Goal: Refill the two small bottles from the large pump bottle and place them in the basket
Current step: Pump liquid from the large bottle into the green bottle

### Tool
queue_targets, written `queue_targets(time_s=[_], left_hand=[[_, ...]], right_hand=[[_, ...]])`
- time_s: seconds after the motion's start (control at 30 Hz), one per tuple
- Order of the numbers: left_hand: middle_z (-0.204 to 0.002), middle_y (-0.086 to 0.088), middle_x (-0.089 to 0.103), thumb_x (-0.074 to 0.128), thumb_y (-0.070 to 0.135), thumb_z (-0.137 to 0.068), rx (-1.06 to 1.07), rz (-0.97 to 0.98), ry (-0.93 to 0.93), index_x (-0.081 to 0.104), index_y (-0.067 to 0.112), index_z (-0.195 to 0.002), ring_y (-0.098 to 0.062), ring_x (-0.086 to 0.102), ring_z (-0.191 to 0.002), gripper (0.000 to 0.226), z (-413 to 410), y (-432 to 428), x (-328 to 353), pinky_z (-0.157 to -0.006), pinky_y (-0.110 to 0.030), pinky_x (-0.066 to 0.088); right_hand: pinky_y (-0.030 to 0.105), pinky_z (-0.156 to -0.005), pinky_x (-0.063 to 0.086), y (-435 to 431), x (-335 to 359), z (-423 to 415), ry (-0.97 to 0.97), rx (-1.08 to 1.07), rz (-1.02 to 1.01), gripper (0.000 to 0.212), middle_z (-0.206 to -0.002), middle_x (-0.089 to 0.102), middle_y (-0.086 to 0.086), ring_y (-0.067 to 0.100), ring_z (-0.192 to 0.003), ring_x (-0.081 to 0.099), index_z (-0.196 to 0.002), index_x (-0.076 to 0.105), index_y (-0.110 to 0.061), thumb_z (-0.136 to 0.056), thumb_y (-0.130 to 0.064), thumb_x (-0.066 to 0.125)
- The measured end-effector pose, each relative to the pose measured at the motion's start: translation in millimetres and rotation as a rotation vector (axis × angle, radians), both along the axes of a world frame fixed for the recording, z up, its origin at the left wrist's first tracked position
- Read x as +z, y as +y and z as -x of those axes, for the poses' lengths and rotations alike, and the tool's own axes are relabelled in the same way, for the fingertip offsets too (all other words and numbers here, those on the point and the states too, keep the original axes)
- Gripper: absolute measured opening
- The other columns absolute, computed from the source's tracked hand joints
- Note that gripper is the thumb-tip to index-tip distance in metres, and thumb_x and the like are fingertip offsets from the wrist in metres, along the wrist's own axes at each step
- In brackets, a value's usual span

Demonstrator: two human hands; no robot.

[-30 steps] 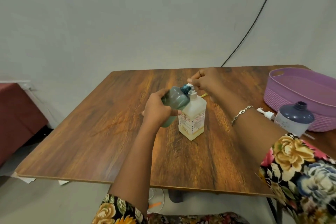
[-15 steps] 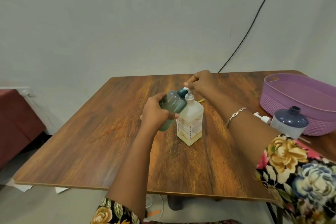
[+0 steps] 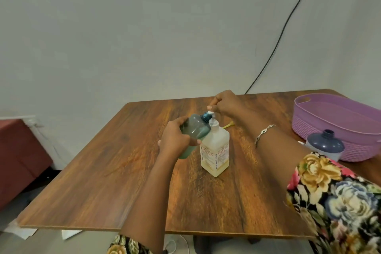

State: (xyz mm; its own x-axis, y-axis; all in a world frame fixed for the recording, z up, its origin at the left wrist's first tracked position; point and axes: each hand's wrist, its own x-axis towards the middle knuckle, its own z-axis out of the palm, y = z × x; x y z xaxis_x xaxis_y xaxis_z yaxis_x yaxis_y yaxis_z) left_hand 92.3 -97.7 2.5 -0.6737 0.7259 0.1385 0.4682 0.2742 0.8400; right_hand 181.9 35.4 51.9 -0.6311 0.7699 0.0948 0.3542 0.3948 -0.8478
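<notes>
A large pale-yellow pump bottle stands upright mid-table. My left hand grips a small green-tinted bottle, tilted so its blue neck sits right under the white pump spout. My right hand curls over the pump head from behind, fingers hooked on its top. A second small bottle with a dark blue shoulder and open neck stands at the right, in front of the purple basket. How much liquid the held bottle contains cannot be seen.
The wooden table has bare surface left and in front of the bottles. A white pump cap peeks out beside the second bottle. A small yellow-green item lies behind the pump bottle. A red seat stands left; a black cable runs down the wall.
The view has tilted upward, so everything sits lower in frame. Both hands keep their hold; the small bottle's neck stays at the pump spout.
</notes>
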Motion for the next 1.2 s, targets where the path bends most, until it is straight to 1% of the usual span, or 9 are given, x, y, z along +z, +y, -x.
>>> queue_targets(time_s=[0.07, 0.27, 0.43, 0.6, 0.77, 0.87, 0.97, 1.1, 1.2], left_hand=[[-0.123, -0.001, 0.058, 0.084, 0.005, -0.059, -0.001, -0.001, 0.013, 0.052, 0.016, -0.132, -0.024, 0.051, -0.112, 0.080, 1.2, 0.8, 1.1, -0.099, -0.050, 0.040], [-0.123, 0.001, 0.058, 0.084, 0.007, -0.058, 0.013, 0.019, -0.005, 0.052, 0.020, -0.132, -0.023, 0.051, -0.113, 0.081, -2.7, 1.1, -15.9, -0.099, -0.052, 0.038], [-0.127, -0.001, 0.056, 0.084, 0.007, -0.060, 0.010, -0.017, 0.000, 0.048, 0.017, -0.135, -0.017, 0.049, -0.109, 0.084, -0.2, 0.3, -7.6, -0.098, -0.045, 0.042], [-0.123, 0.004, 0.059, 0.084, 0.011, -0.059, 0.018, 0.004, 0.067, 0.051, 0.024, -0.132, -0.020, 0.052, -0.112, 0.081, -0.3, 0.9, -12.4, -0.100, -0.052, 0.037], [-0.125, 0.005, 0.055, 0.085, 0.011, -0.061, 0.003, -0.007, 0.048, 0.047, 0.023, -0.135, -0.013, 0.050, -0.108, 0.085, -2.0, 1.0, -21.2, -0.099, -0.046, 0.040], [-0.125, 0.000, 0.057, 0.085, 0.007, -0.060, -0.024, -0.043, 0.017, 0.049, 0.019, -0.134, -0.018, 0.053, -0.111, 0.083, 0.9, 0.9, -12.1, -0.098, -0.046, 0.043], [-0.121, 0.003, 0.059, 0.085, 0.010, -0.059, -0.013, -0.057, 0.041, 0.051, 0.021, -0.132, -0.019, 0.054, -0.111, 0.082, 4.2, 1.2, -8.4, -0.097, -0.049, 0.041], [-0.122, 0.003, 0.058, 0.086, 0.012, -0.058, -0.031, -0.011, 0.018, 0.051, 0.022, -0.133, -0.020, 0.053, -0.111, 0.083, 4.0, 2.4, -18.0, -0.098, -0.050, 0.041], [-0.122, 0.002, 0.059, 0.085, 0.011, -0.058, -0.040, -0.002, 0.001, 0.052, 0.021, -0.131, -0.020, 0.054, -0.110, 0.081, 1.3, 0.9, -18.9, -0.098, -0.051, 0.040]], right_hand=[[0.016, -0.051, 0.033, 0.5, 3.3, -1.1, -0.038, 0.014, 0.011, 0.022, -0.067, 0.054, -0.003, 0.005, -0.060, 0.046, -0.065, 0.056, -0.011, -0.084, -0.001, 0.062], [0.017, -0.049, 0.033, -0.4, -22.6, 1.1, -0.004, -0.026, 0.035, 0.019, -0.074, 0.057, -0.005, 0.004, -0.064, 0.050, -0.068, 0.055, -0.015, -0.085, -0.012, 0.063], [0.016, -0.050, 0.034, -1.9, -12.8, 3.3, 0.071, -0.057, 0.006, 0.020, -0.074, 0.058, -0.003, 0.004, -0.066, 0.052, -0.065, 0.057, -0.012, -0.082, -0.006, 0.065], [0.019, -0.051, 0.037, 2.6, -13.8, 1.9, 0.034, -0.030, 0.046, 0.019, -0.083, 0.062, 0.002, 0.007, -0.069, 0.054, -0.066, 0.056, -0.012, -0.081, -0.007, 0.066], [0.016, -0.050, 0.037, 4.4, -24.8, 5.7, 0.026, -0.070, -0.006, 0.024, -0.073, 0.060, -0.003, 0.002, -0.062, 0.051, -0.062, 0.055, -0.015, -0.081, -0.007, 0.067], [0.015, -0.051, 0.035, 4.7, -10.6, 3.4, 0.080, -0.063, 0.058, 0.022, -0.089, 0.067, 0.006, 0.005, -0.071, 0.054, -0.063, 0.058, -0.012, -0.081, -0.001, 0.064], [0.015, -0.053, 0.037, 5.8, -0.3, -0.2, 0.044, -0.012, 0.090, 0.019, -0.094, 0.067, 0.008, 0.010, -0.080, 0.055, -0.064, 0.059, -0.010, -0.080, -0.002, 0.067], [0.012, -0.044, 0.036, 6.4, -15.5, 3.2, 0.051, -0.044, 0.104, 0.017, -0.089, 0.064, 0.005, 0.002, -0.065, 0.052, -0.067, 0.057, -0.008, -0.082, -0.002, 0.065], [0.015, -0.047, 0.035, 3.7, -21.5, 4.6, 0.032, -0.054, 0.067, 0.018, -0.084, 0.062, 0.004, 0.003, -0.062, 0.051, -0.067, 0.057, -0.009, -0.082, -0.003, 0.065]])
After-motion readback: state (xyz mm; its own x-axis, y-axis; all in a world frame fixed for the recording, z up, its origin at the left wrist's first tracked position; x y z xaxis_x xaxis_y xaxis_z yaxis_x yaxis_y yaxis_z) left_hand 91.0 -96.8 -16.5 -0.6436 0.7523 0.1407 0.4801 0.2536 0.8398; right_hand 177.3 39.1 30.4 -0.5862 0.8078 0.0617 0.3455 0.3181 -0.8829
